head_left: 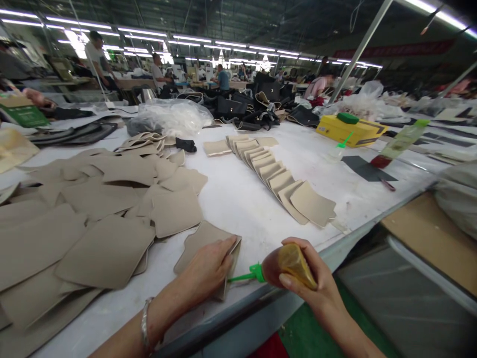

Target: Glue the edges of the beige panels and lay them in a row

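Note:
My left hand (208, 268) is closed over a beige leather piece (199, 241) near the table's front edge, its fingers gripping the right side, where an edge stands up. In my right hand (316, 283) is a glue bottle (294, 263), amber and squeezable, tipped on its side. Its thin green nozzle (240, 277) points left and meets the edge of the leather piece by my left fingers. Whether glue is coming out cannot be made out. A loose heap of similar beige pieces (108, 253) lies to the left of my left hand.
An overlapping row of beige pieces (279, 179) runs across the white table (231, 199). Behind are a clear plastic bag (171, 117) and black bags (238, 104). A yellow box (350, 130), a second bottle (400, 144) and a dark sheet (367, 168) are at right. People work farther back.

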`<act>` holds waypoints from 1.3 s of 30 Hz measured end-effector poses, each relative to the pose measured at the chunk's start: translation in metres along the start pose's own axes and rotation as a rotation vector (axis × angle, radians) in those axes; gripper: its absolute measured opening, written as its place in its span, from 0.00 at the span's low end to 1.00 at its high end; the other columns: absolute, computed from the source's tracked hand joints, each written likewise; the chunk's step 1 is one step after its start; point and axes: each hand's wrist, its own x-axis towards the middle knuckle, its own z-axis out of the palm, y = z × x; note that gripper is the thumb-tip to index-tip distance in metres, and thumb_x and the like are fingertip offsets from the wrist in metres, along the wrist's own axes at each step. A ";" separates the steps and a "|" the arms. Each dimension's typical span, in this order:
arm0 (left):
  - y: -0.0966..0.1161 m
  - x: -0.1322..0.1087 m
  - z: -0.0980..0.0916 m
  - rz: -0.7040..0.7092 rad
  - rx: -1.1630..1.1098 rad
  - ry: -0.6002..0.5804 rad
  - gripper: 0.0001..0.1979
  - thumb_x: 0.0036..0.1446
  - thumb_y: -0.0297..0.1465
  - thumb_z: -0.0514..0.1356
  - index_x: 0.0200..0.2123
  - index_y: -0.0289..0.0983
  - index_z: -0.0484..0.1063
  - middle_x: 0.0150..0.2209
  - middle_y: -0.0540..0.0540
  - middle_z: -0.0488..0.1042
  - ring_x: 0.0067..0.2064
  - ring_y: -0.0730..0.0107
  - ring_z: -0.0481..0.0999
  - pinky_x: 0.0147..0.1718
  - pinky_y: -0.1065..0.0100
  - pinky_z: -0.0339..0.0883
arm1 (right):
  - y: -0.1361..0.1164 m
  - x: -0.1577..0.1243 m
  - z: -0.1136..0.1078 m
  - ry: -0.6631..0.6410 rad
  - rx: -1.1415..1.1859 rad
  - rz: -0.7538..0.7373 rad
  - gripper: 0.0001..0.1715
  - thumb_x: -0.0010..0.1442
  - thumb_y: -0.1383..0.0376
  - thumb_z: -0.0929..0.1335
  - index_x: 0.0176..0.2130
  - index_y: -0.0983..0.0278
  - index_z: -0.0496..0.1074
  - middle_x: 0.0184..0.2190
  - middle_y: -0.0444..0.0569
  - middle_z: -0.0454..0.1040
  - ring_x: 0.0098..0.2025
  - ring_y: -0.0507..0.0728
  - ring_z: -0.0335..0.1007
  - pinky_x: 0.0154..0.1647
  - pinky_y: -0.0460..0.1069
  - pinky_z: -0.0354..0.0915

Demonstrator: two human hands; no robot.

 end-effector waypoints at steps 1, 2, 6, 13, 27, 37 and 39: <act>0.000 0.000 0.000 -0.003 0.002 0.002 0.24 0.64 0.30 0.46 0.61 0.38 0.62 0.59 0.45 0.69 0.59 0.66 0.68 0.60 0.67 0.57 | 0.001 -0.001 0.000 0.021 -0.007 -0.004 0.26 0.53 0.55 0.74 0.49 0.55 0.65 0.34 0.41 0.69 0.33 0.56 0.67 0.33 0.47 0.65; 0.000 -0.001 0.000 -0.008 0.004 0.004 0.24 0.64 0.30 0.46 0.61 0.38 0.62 0.59 0.45 0.69 0.59 0.66 0.68 0.60 0.66 0.57 | 0.001 -0.002 0.000 0.033 -0.011 -0.007 0.26 0.53 0.56 0.74 0.49 0.55 0.64 0.34 0.41 0.69 0.34 0.56 0.67 0.33 0.47 0.65; 0.000 -0.001 0.001 -0.005 0.011 0.017 0.24 0.62 0.29 0.47 0.61 0.38 0.62 0.59 0.45 0.69 0.59 0.65 0.68 0.59 0.65 0.58 | 0.004 -0.005 0.002 -0.026 0.001 0.002 0.27 0.53 0.55 0.74 0.50 0.54 0.64 0.36 0.42 0.69 0.35 0.57 0.68 0.35 0.47 0.65; 0.002 -0.003 0.000 -0.021 0.008 0.018 0.24 0.63 0.29 0.47 0.62 0.37 0.61 0.59 0.44 0.68 0.59 0.64 0.67 0.60 0.65 0.57 | 0.000 -0.012 0.008 0.045 0.022 0.024 0.27 0.51 0.55 0.74 0.48 0.55 0.65 0.33 0.42 0.70 0.33 0.57 0.68 0.32 0.48 0.65; -0.001 -0.003 0.004 -0.001 0.015 0.033 0.24 0.63 0.30 0.47 0.61 0.36 0.62 0.59 0.43 0.68 0.59 0.62 0.67 0.60 0.62 0.58 | 0.009 -0.015 0.002 -0.084 0.031 -0.010 0.30 0.53 0.54 0.74 0.51 0.55 0.63 0.37 0.43 0.68 0.35 0.56 0.66 0.34 0.46 0.63; 0.000 -0.004 0.003 -0.006 0.015 0.037 0.24 0.64 0.30 0.46 0.62 0.35 0.61 0.59 0.42 0.68 0.60 0.62 0.66 0.61 0.62 0.57 | 0.016 -0.017 0.004 0.112 -0.013 -0.025 0.30 0.54 0.55 0.74 0.52 0.54 0.63 0.37 0.43 0.68 0.36 0.57 0.66 0.35 0.47 0.63; 0.000 -0.003 0.003 -0.003 0.018 0.044 0.23 0.64 0.30 0.46 0.62 0.35 0.61 0.59 0.42 0.68 0.60 0.62 0.66 0.61 0.62 0.57 | 0.017 -0.021 0.006 0.145 -0.032 -0.036 0.30 0.53 0.55 0.75 0.52 0.54 0.63 0.37 0.43 0.68 0.35 0.57 0.66 0.34 0.47 0.63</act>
